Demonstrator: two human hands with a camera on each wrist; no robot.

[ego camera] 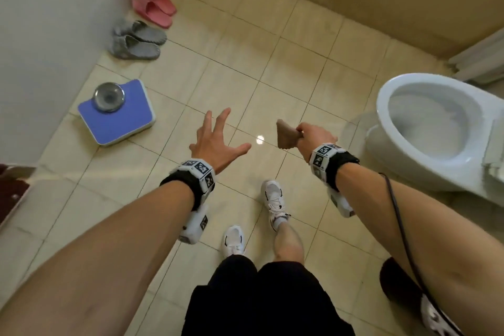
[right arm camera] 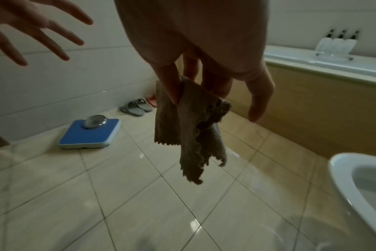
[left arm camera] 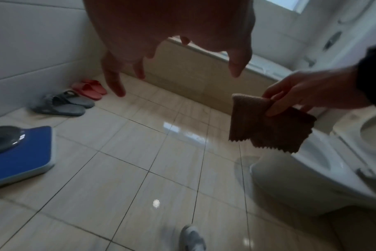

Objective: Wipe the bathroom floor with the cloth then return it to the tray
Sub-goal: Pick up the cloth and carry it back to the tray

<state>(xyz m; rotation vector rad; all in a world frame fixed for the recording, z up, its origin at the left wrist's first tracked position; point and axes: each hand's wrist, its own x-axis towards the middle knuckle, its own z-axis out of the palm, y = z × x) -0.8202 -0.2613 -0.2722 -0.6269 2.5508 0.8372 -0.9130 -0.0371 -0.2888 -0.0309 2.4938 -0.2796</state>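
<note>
A small brown cloth [ego camera: 285, 136] with zigzag edges hangs folded from my right hand [ego camera: 313, 135], pinched between thumb and fingers well above the beige tiled floor [ego camera: 245, 76]. The left wrist view shows the cloth [left arm camera: 266, 125] dangling in front of the toilet, and the right wrist view shows the cloth [right arm camera: 189, 130] drooping below the fingers [right arm camera: 172, 88]. My left hand [ego camera: 218, 139] is held out beside it with fingers spread and nothing in it. No tray is in view.
A white toilet [ego camera: 436, 128] stands at the right. A blue bathroom scale [ego camera: 117, 112] lies by the left wall, with grey slippers [ego camera: 139, 41] and pink slippers [ego camera: 155, 5] beyond. A bathtub side [right arm camera: 324, 105] runs along the far wall. My feet in white shoes [ego camera: 274, 199] stand below.
</note>
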